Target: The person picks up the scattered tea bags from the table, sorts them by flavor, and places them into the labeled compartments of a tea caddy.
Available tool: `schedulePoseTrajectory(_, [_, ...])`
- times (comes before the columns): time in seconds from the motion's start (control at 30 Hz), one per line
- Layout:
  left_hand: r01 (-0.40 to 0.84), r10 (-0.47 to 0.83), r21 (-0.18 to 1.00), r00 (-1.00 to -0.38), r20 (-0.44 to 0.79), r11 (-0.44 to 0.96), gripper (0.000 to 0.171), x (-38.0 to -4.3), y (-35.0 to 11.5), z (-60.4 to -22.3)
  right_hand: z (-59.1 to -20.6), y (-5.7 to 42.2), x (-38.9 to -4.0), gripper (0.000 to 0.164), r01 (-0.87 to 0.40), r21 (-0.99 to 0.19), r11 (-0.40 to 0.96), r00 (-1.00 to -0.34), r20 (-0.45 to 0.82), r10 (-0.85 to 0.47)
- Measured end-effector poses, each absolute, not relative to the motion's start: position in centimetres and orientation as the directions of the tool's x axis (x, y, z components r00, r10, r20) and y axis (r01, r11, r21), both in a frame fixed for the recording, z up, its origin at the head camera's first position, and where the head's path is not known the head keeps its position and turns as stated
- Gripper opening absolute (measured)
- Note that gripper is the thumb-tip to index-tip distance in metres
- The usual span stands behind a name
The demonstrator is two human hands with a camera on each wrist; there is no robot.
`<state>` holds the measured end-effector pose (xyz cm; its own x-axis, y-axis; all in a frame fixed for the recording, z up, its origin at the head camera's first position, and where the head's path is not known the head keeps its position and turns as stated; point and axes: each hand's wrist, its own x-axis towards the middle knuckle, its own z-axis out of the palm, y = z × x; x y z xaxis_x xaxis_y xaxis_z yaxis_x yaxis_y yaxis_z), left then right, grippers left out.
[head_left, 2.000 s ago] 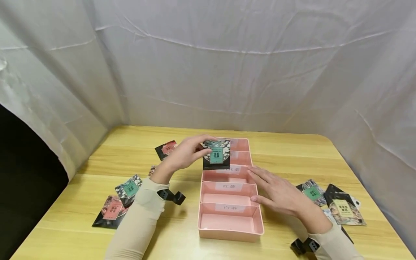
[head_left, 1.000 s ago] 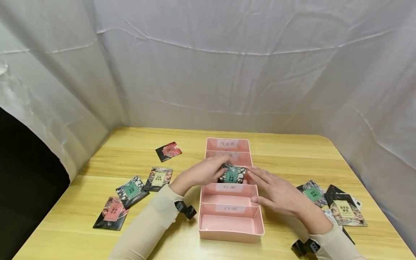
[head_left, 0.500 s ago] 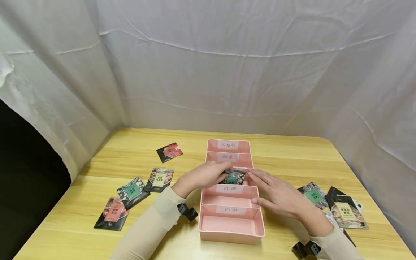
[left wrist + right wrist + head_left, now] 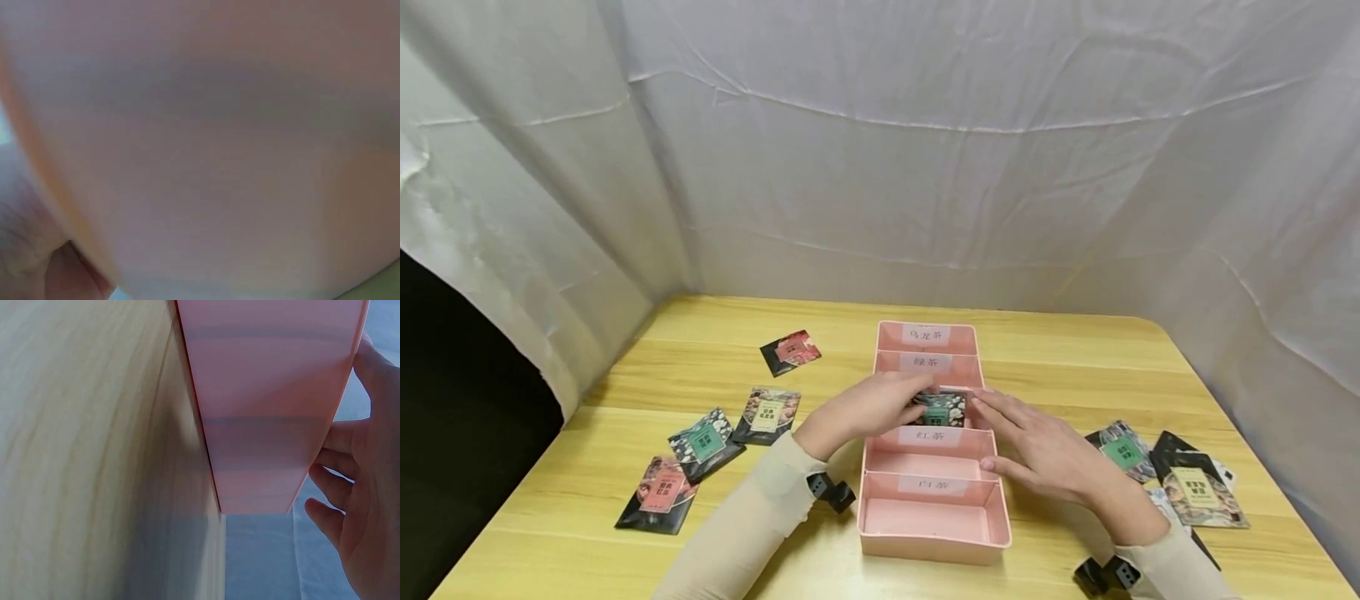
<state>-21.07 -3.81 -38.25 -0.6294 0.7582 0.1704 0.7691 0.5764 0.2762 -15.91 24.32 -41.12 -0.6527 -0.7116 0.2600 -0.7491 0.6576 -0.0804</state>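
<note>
My left hand (image 4: 880,408) reaches into the middle compartment of a pink divided box (image 4: 936,557) and pinches a tea sachet (image 4: 949,408) by its left side. The sachet is black with white flowers and a green label; its lower part is hidden behind a divider. My right hand (image 4: 1045,446) rests on the box's right rim with fingers fairly straight. In the right wrist view, the fingertips (image 4: 324,512) lie at the rim of the pink wall (image 4: 269,394). The left wrist view is mostly filled by a blurred pink surface.
Several tea sachets lie on the left of the wooden table (image 4: 805,533): a red one (image 4: 792,352), a yellow-labelled one (image 4: 767,415), a green-labelled one (image 4: 705,443) and a red-labelled one (image 4: 658,493). A pile of sachets (image 4: 1198,487) lies at right. A pale curtain (image 4: 880,167) hangs behind.
My left hand has carried the green-labelled sachet from above the box's far left side down into the middle compartment. In the last half second it has barely moved. My right hand has stayed at the rim.
</note>
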Motion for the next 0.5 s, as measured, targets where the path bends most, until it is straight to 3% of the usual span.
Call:
schedulePoseTrajectory(0.2, [0.769,0.741,0.297,-0.633,0.224,0.566,0.035,-21.2,-5.8,-37.3,-41.1,24.2,-15.8,0.075,-0.744,-0.083,0.663,-0.659,0.250,-0.709])
schedulePoseTrajectory(0.5, [0.699,0.671,0.348,-0.708,0.218,0.625,0.035,-21.3,-9.9,-36.9,-40.9,24.2,-15.7,0.076,-0.742,-0.066,0.667,-0.661,0.239,-0.712])
